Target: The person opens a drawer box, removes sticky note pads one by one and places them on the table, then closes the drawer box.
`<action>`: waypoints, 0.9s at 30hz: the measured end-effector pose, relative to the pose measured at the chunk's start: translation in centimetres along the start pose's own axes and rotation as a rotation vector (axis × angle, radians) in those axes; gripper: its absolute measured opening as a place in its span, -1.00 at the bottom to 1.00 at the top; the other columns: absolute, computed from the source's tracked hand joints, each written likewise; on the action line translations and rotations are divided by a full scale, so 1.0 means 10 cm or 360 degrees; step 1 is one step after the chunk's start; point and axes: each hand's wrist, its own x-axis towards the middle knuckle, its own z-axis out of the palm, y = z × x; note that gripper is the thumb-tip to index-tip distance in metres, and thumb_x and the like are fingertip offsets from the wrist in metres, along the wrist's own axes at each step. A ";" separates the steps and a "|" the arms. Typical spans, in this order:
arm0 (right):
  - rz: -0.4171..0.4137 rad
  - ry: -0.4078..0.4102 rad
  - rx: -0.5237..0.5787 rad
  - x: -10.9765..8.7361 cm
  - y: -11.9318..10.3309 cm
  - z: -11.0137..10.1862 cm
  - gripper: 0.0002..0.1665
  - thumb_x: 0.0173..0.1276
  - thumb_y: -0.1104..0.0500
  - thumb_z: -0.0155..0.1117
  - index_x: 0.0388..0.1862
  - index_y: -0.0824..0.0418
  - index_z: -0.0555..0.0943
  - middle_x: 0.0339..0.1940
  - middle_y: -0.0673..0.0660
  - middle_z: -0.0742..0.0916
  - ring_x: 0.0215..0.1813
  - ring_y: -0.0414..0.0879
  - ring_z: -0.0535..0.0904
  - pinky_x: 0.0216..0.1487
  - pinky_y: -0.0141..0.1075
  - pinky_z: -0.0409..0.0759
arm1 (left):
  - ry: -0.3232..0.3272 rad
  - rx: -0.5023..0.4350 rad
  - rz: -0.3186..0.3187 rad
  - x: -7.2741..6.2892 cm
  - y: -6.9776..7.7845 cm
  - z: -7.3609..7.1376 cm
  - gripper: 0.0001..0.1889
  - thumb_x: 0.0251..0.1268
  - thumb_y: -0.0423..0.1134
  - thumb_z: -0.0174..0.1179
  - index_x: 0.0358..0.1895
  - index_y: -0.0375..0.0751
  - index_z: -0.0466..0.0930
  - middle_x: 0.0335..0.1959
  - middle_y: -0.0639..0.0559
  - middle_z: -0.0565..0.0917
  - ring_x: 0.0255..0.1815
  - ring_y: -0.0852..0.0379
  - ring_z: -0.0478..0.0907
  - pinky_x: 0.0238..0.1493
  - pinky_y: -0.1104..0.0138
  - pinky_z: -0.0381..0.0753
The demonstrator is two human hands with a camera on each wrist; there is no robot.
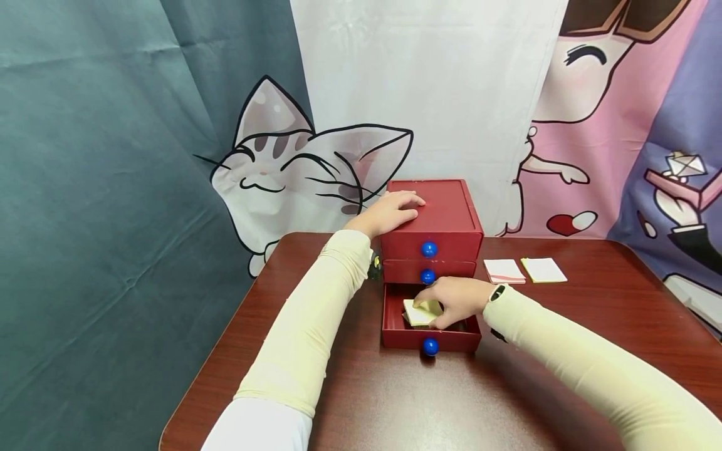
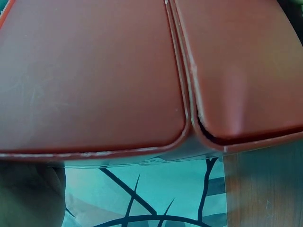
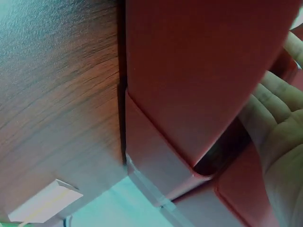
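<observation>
A red drawer box (image 1: 442,210) with blue knobs stands on the table, its bottom drawer (image 1: 403,340) pulled out toward me. My left hand (image 1: 390,213) rests on the left side of the box top, fingers relaxed. Inside the pulled-out drawer, my right hand (image 1: 458,299) pinches a pad of pale yellow sticky notes (image 1: 418,314) between thumb and fingers. Beneath the pad, part of a darker item shows, mostly hidden. In the right wrist view, the right hand (image 3: 284,127) reaches over the side wall of the drawer, and the pad is hidden there.
Two white-topped note pads, one with a pink mark (image 1: 504,271) and one with a yellow-green edge (image 1: 544,270), lie right of the box. A small dark item (image 1: 374,266) shows at the box's left side. A printed curtain (image 1: 440,94) hangs behind the table (image 1: 417,401).
</observation>
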 end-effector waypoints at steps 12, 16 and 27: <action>0.0139 0.0024 0.0239 -0.19 -0.08 -0.19 -0.48 0.28 -0.08 0.42 0.19 0.05 0.68 0.04 -0.06 0.74 -0.08 -0.17 0.64 -0.05 -0.12 0.71 | 0.0007 0.0063 0.0061 0.01 -0.01 -0.01 -0.62 0.59 -0.06 -0.02 0.35 0.08 0.52 0.46 0.10 0.41 0.54 0.17 0.18 0.58 0.23 -0.07; 0.0158 0.0071 0.0220 -0.30 -0.12 -0.24 -0.48 0.28 -0.09 0.42 0.19 0.02 0.69 0.08 -0.07 0.72 -0.03 -0.19 0.62 -0.05 -0.12 0.71 | 0.0006 0.0062 0.0066 0.01 -0.01 -0.01 -0.62 0.59 -0.06 -0.02 0.35 0.09 0.52 0.45 0.10 0.42 0.53 0.16 0.19 0.58 0.23 -0.05; 0.0055 0.0327 -0.0013 -0.67 -0.16 -0.35 -0.46 0.14 0.00 0.50 0.15 -0.02 0.66 0.04 -0.13 0.69 -0.13 -0.22 0.59 -0.17 -0.26 0.64 | 0.0005 0.0069 0.0070 0.01 -0.02 -0.01 -0.61 0.58 -0.05 -0.02 0.36 0.09 0.51 0.45 0.11 0.42 0.53 0.16 0.19 0.56 0.23 0.01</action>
